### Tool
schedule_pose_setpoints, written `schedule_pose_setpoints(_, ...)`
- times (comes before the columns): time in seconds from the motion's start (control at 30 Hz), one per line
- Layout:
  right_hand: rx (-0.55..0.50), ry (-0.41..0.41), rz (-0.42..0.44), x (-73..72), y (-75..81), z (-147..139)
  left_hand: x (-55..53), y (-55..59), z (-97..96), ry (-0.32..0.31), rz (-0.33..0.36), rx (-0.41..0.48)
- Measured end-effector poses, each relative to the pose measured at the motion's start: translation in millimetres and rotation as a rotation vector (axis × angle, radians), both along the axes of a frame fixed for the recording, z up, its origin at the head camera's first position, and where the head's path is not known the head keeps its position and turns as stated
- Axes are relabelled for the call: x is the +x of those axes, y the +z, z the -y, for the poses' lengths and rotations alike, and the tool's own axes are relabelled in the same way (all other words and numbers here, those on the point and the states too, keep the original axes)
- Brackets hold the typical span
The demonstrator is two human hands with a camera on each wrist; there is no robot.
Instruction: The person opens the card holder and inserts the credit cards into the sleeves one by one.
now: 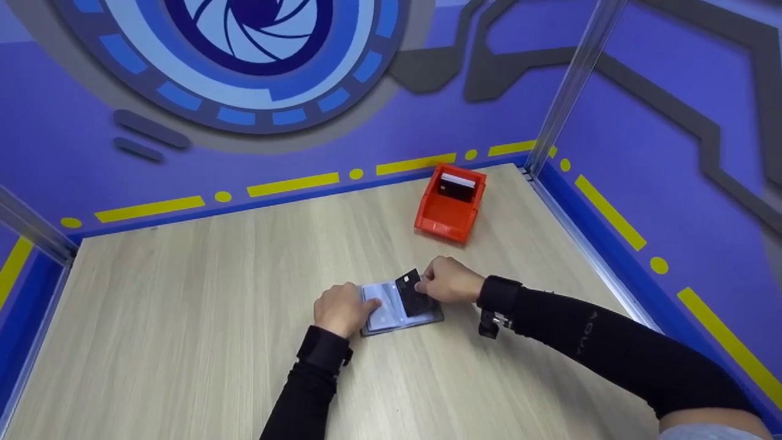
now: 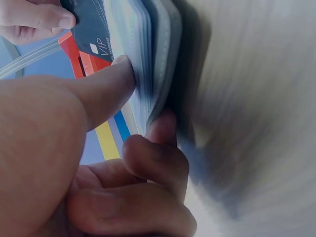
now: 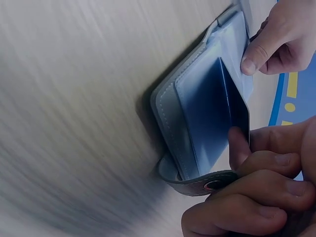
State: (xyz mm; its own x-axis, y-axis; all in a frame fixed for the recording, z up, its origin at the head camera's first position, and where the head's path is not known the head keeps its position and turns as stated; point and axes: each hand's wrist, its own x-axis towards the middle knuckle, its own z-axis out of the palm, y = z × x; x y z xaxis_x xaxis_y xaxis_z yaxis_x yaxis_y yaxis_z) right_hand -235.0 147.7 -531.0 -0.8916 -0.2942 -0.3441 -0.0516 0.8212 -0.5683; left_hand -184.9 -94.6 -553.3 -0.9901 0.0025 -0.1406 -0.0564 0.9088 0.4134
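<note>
An open card holder with clear plastic sleeves and a grey stitched cover lies on the table. My left hand grips its left side, the thumb on the sleeves and fingers at the cover's edge in the left wrist view. A black card, printed "VIP" in the left wrist view, slants over the right-hand page. My right hand pinches this card by its right edge. In the right wrist view, a snap strap sticks out from the cover beside the right fingers. The card's lower part overlaps the sleeve.
A red open-front bin stands beyond the right hand, near the back right corner. Black and white cards stand at its rear. Printed purple panels border the wooden table, with metal posts at the corners.
</note>
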Motion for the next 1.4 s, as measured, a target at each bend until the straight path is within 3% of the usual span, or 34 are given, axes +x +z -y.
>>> schedule_pose_setpoints(0.4,0.038,0.046,0.038,1.2,-2.9,4.6,1.6,0.5,-0.9,0.006,-0.004,-0.001)
schedule_pose_setpoints(1.07,0.063,0.017,0.022,-3.2,1.8,-2.6,1.5,0.5,1.4,-0.009,-0.009,0.019)
schedule_pose_setpoints(1.4,-0.01,0.119,-0.023,-0.4,1.6,0.0,1.0,1.4,3.0,-0.01,-0.01,0.021)
